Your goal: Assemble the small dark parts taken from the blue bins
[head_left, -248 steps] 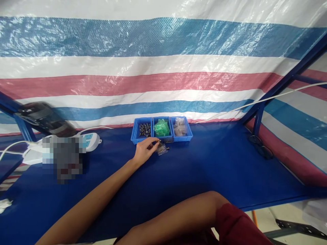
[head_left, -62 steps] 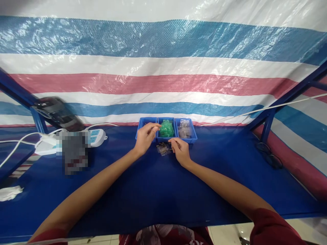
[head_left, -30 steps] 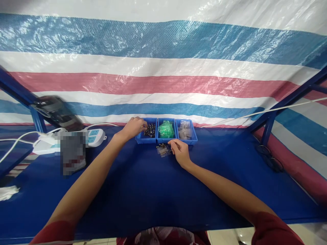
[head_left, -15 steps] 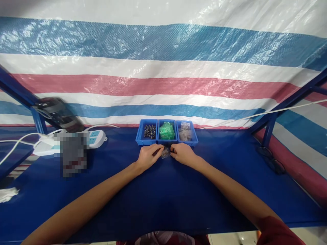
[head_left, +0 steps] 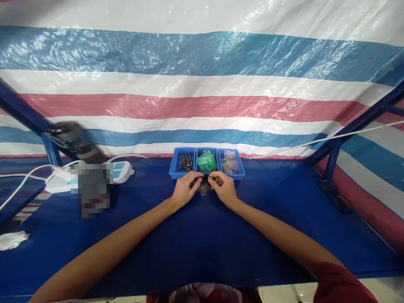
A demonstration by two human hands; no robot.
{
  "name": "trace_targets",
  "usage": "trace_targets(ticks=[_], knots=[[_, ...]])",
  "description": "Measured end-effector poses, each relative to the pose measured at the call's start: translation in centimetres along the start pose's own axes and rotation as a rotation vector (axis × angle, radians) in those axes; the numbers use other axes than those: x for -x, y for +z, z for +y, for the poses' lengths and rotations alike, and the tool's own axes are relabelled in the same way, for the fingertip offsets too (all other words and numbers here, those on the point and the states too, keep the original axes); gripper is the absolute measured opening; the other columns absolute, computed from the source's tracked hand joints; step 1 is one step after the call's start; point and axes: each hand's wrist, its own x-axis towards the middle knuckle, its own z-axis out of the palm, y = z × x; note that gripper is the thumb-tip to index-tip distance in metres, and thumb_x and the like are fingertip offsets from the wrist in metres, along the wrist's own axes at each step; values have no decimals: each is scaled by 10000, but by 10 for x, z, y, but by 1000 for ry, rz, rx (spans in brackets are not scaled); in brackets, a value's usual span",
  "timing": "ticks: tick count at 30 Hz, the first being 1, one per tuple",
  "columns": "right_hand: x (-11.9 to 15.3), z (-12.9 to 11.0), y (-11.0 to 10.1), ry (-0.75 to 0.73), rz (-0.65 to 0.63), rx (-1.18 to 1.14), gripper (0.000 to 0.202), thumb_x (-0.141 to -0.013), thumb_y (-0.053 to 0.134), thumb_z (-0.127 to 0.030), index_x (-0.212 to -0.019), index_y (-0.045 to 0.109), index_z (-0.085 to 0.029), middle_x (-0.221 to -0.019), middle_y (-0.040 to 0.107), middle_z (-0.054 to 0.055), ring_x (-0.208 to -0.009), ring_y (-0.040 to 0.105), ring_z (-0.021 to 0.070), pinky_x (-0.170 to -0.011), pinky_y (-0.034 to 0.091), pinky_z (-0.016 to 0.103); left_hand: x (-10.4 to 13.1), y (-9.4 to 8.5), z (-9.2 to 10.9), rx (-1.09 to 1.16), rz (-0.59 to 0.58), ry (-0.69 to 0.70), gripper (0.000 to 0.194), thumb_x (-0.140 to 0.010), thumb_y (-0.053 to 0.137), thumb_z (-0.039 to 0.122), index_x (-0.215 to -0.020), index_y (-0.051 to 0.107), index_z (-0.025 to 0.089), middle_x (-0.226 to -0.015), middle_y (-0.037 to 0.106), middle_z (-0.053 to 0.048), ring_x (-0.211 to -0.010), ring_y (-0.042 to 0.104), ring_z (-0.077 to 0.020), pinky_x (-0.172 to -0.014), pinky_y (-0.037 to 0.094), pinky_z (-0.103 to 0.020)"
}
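Note:
Just in front of the blue bins, both hands are close together. My left hand [head_left: 185,188] has thumb and forefinger curled toward each other; anything between their tips is too small to make out. With my right hand [head_left: 225,190] I pinch a small shiny piece [head_left: 210,178]. Below the fingertips, between the hands, a small clear plastic bag [head_left: 205,188] lies on the table, with small dark bits in or under it. The left bin [head_left: 172,170] contains several small metal parts [head_left: 186,162]. Green plastic bags [head_left: 206,160] fill the middle one, clear plastic bags [head_left: 229,162] the right one.
On the left of the blue table [head_left: 195,244] are a white power strip [head_left: 124,171] with cables, a pixelated dark object [head_left: 94,189], a dark bottle [head_left: 77,141] and crumpled white tissue [head_left: 13,240]. Dark-framed glasses [head_left: 336,197] rest at the right. Striped sheeting [head_left: 202,105] hangs behind.
Both hands have lifted slightly toward the bins, away from the small clear bag, which shows more now. A small shiny piece now shows at my right fingertips. The view has shifted slightly.

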Motion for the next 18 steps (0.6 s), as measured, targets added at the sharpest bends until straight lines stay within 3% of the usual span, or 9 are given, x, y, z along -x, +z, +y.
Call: trace_targets(ticks=[7, 14, 18], knots=[[-1, 7, 1, 0, 9, -59, 211, -841, 560, -326, -878, 693, -167, -717, 681, 38, -481, 598, 131, -504, 508, 258, -1, 1, 1, 11, -60, -5, 175, -910, 480, 263, -1034, 587, 203, -940, 624, -21, -664, 563, -86, -622, 457, -202], [2, 5, 1, -92, 51, -85, 274, -870, 532, -336, -1066, 659, -192, -1022, 685, 83, -791, 696, 200, -756, 580, 336, -3, 0, 1, 2, -85, 3, 179, -918, 461, 259, -1035, 581, 196, -952, 622, -29, -704, 573, -98, -631, 459, -206], [3, 4, 0, -78, 44, -125, 290, -888, 505, -347, -1090, 639, -188, -1044, 679, 85, -807, 701, 200, -761, 583, 331, -3, 1, 2, -1, -55, 4, 174, -915, 466, 257, -1016, 591, 189, -905, 625, -25, -678, 562, -95, -616, 452, -204]])
